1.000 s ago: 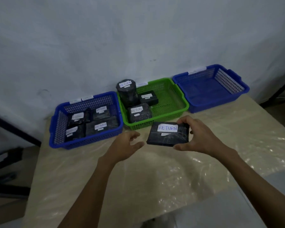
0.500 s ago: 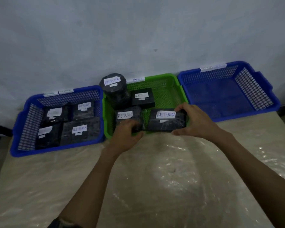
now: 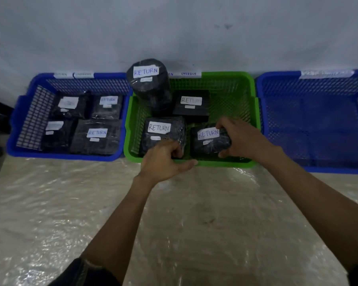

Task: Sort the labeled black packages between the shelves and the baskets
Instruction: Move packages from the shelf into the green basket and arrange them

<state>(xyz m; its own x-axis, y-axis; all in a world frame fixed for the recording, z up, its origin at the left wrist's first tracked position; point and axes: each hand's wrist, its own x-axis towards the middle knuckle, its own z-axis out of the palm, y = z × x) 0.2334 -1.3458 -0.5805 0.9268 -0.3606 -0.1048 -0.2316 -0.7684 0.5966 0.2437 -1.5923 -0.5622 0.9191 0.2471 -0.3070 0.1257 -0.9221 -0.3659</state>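
Observation:
A black package labelled RETURN (image 3: pixel 210 141) lies at the front right of the green basket (image 3: pixel 231 96). My right hand (image 3: pixel 242 137) grips its right end. My left hand (image 3: pixel 163 159) reaches over the basket's front rim, fingers curled on the near edge of another RETURN package (image 3: pixel 163 131) beside it. A tall round RETURN package (image 3: pixel 149 79) and a flat black box (image 3: pixel 191 104) sit at the back of the same basket.
The left blue basket (image 3: pixel 23 112) holds several labelled black packages. The right blue basket (image 3: pixel 314 120) holds nothing I can see. All three stand against a grey wall on a table covered in clear plastic (image 3: pixel 50 213).
My right hand carried the RETURN package forward from above the table into the green basket and lowered it. My left hand moved onto the neighbouring package. The camera came closer.

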